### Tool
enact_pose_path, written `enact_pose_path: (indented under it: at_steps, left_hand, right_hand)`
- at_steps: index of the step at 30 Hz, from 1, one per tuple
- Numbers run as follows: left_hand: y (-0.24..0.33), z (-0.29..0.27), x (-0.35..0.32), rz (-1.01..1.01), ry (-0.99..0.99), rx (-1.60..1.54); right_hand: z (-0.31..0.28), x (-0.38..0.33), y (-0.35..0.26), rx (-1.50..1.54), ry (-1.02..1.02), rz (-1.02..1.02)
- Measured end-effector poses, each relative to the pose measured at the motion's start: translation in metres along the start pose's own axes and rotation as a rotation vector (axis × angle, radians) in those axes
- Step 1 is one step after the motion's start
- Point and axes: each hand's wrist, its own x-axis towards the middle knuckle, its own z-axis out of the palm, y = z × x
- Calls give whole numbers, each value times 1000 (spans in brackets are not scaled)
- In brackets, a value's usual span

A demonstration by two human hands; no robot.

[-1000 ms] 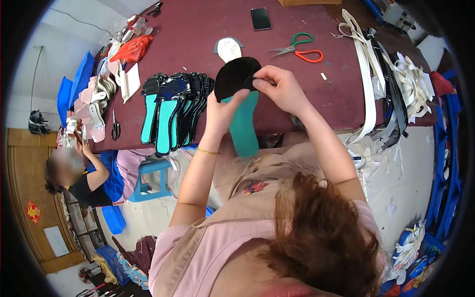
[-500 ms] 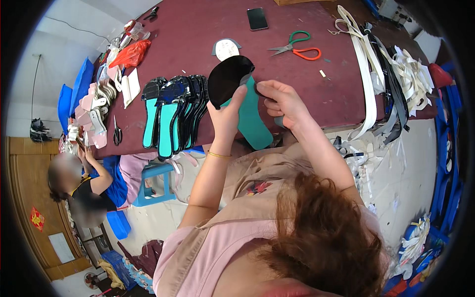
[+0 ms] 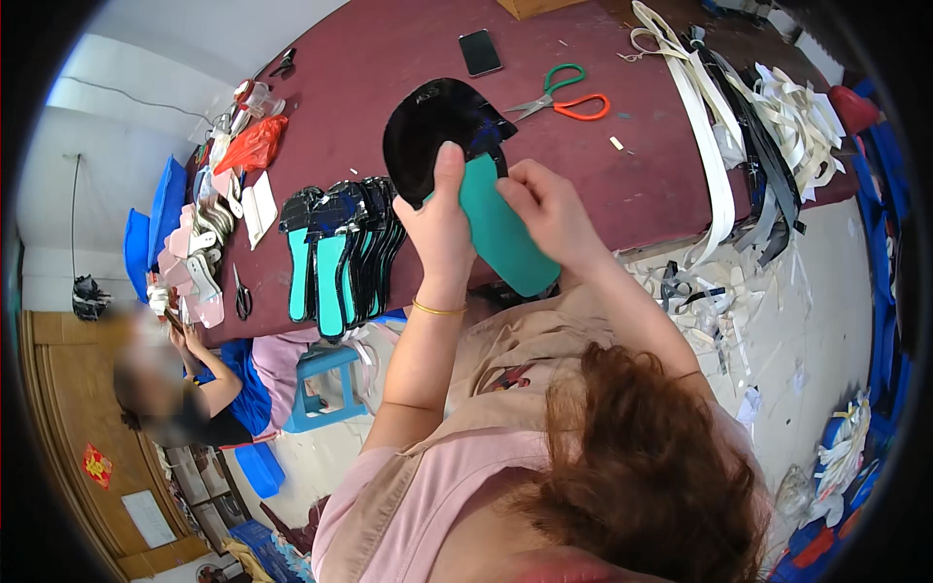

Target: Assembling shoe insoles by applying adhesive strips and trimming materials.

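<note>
L hand (image 3: 437, 216) gripping, R hand (image 3: 552, 216) pinching.

Our view around the smartphone (image 3: 480, 52)
To its lower right we see scissors (image 3: 548, 100) with green and red handles; well to its left, a red plastic bag (image 3: 251, 144); far right, white straps (image 3: 719, 194) and black straps (image 3: 768, 160); far below and left, a light-blue plastic stool (image 3: 326, 362).
</note>
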Motion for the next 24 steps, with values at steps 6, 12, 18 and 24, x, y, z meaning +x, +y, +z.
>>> enact_pose_path:
  at_steps: [6, 12, 18, 24]
  left_hand:
    - [9, 26, 16, 30, -109, 50]
    - [2, 45, 6, 106, -104, -76]
    - [26, 45, 6, 99, -162, -324]
    - [9, 23, 22, 160, -109, -50]
  right_hand:
    - [-34, 52, -33, -128, -91, -267]
    - [-21, 85, -48, 79, -3, -317]
    - [-11, 63, -74, 128, -125, -245]
    - [-25, 6, -6, 62, -59, -217]
